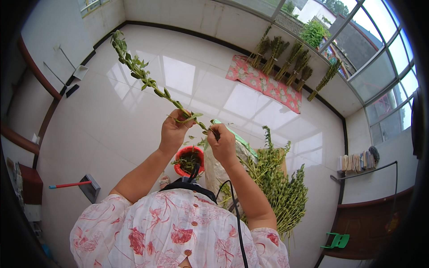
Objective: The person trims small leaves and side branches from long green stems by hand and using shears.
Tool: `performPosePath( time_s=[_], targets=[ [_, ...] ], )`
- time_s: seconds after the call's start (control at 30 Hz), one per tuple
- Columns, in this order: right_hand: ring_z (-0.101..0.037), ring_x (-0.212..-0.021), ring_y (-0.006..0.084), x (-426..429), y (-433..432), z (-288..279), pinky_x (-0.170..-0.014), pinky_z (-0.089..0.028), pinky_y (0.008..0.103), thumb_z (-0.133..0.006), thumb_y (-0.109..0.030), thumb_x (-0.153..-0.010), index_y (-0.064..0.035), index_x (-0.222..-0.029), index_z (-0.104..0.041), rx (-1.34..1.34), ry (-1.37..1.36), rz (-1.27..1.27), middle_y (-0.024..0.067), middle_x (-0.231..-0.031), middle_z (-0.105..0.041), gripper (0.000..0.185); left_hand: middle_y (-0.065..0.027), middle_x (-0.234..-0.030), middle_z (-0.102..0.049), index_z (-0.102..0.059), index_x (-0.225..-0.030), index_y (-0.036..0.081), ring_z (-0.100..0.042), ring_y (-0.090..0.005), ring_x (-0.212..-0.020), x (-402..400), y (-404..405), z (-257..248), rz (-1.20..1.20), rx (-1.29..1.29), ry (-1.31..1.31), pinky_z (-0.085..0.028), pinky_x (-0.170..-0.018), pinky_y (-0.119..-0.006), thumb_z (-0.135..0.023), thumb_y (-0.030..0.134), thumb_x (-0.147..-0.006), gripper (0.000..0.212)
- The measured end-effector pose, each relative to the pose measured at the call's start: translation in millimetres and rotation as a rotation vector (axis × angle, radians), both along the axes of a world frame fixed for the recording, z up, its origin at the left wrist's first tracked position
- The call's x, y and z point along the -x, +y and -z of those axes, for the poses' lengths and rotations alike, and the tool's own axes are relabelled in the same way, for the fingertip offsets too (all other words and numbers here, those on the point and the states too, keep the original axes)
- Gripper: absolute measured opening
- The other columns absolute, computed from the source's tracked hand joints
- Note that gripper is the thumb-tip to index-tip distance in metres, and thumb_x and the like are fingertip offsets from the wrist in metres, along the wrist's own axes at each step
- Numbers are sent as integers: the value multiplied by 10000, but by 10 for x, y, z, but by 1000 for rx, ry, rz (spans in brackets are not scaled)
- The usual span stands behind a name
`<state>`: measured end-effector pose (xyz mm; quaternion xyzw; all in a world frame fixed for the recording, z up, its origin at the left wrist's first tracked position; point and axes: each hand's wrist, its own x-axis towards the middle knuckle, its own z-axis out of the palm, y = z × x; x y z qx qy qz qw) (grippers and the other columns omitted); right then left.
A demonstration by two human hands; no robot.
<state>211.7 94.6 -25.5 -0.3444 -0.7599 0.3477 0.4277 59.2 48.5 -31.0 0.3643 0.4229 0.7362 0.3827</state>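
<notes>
My left hand (174, 130) grips a long green stalk (150, 82) set with leaves and seed pods, apparently sesame. Its leafy tip points away to the upper left. At the stalk's lower end the fingers of my right hand (222, 142) are closed on it; my hand partly hides that end. Below my hands stands a red bucket (177, 155) holding loose leaves and plant bits. Beside it, under my right forearm, is a pale sack (211, 164) with a green edge. A heap of similar stalks (285, 194) lies to the right.
Several tied bundles (274, 55) lean against the far wall, most on a red floral cloth (264, 85). Fallen leaves (191, 137) dot the tiled floor near the bucket. A dustpan (89, 188) is at left, a green plastic stool (336, 240) at right. A black cable (238, 217) hangs over my shirt.
</notes>
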Motion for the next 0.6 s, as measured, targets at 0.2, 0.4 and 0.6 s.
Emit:
performPosePath(
  time_s=[0.2,0.4,0.6],
  targets=[
    [-539,-535,138,-48,-9,34,-483,-415,269,-585,-72,-821,-31,-836,-552,115,-19,-93,54,-642,-561,56,-38,-873,-599,-528,-962,24,-597,-122,-820,-24,-19,43,11,36,-28,-499,-724,-255,-578,15,-855,118],
    [-587,-622,259,26,-65,-311,-514,-446,319,-616,-100,-793,-60,-833,-570,-469,-422,-142,87,-731,-595,73,-40,-847,-602,-532,-930,22,-585,-108,-807,-30,-7,102,17,135,92,-491,-718,-235,-600,-9,-832,124],
    [-599,-651,277,36,126,-312,-582,-469,332,-605,-58,-797,-24,-837,-593,-29,-57,9,112,-753,-617,54,-33,-830,-603,-544,-907,20,-570,-89,-776,-46,-42,123,24,161,175,-478,-712,-219,-619,-36,-807,137]
  ],
)
